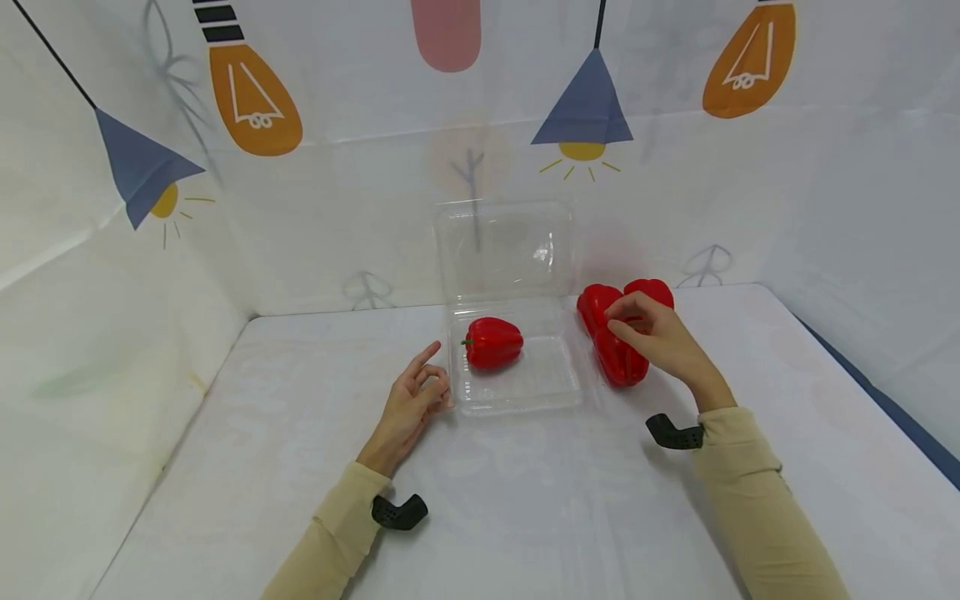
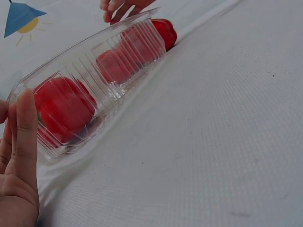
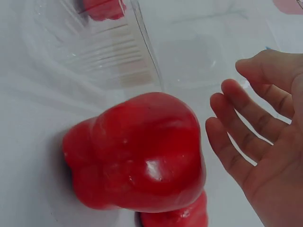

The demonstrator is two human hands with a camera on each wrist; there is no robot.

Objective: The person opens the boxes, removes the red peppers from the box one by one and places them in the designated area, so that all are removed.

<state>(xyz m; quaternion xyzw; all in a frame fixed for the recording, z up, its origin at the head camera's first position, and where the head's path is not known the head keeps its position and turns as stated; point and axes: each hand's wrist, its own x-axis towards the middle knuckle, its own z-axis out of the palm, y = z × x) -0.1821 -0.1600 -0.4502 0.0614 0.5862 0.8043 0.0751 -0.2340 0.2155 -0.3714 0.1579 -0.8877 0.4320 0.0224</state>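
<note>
A clear plastic clamshell box (image 1: pixel 540 379) stands with its lid (image 1: pixel 504 250) raised at the back. Inside its tray, toward the left, lies a red bell pepper (image 1: pixel 493 343) with a green stem. My left hand (image 1: pixel 411 408) is at the box's left wall, its straight fingers (image 2: pixel 26 137) against the plastic in the left wrist view. Over a group of red bell peppers (image 1: pixel 621 357) right of the box hovers my right hand (image 1: pixel 663 337). Its fingers are loosely bent and hold nothing. The right wrist view has a gap between these fingers and the nearest pepper (image 3: pixel 142 151).
A white cloth covers the table (image 1: pixel 525 500). Behind it hangs a pale curtain (image 1: pixel 360 208) printed with lamps and bulbs, close behind the raised lid. Another light sheet (image 1: pixel 97 358) borders the left side.
</note>
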